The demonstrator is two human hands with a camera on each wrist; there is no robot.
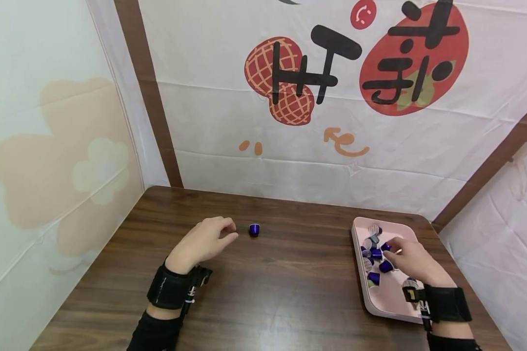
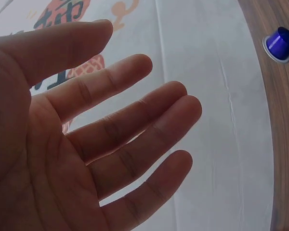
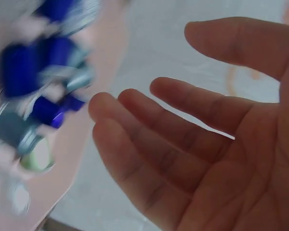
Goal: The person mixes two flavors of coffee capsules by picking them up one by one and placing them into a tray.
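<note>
A dark blue coffee capsule [image 1: 254, 230] stands by itself on the wooden table, its pale rim upward in the head view. Just left of it hovers my left hand [image 1: 207, 242], fingers loosely bent with nothing held; the left wrist view shows the bare palm and the blue capsule [image 2: 280, 44] at upper right. My right hand [image 1: 415, 261] is over the pink tray [image 1: 393, 300], fingertips close to the blue capsules [image 1: 386, 266]. In the right wrist view its thumb and fingers are spread apart, and no capsule is between them.
Several capsules in blue, grey-blue and green lie on their sides or tipped in the tray, such as a green one [image 3: 38, 156]. A printed white cloth [image 1: 263, 170] hangs behind the table [image 1: 290, 287], with another cloth [image 1: 61, 161] at left.
</note>
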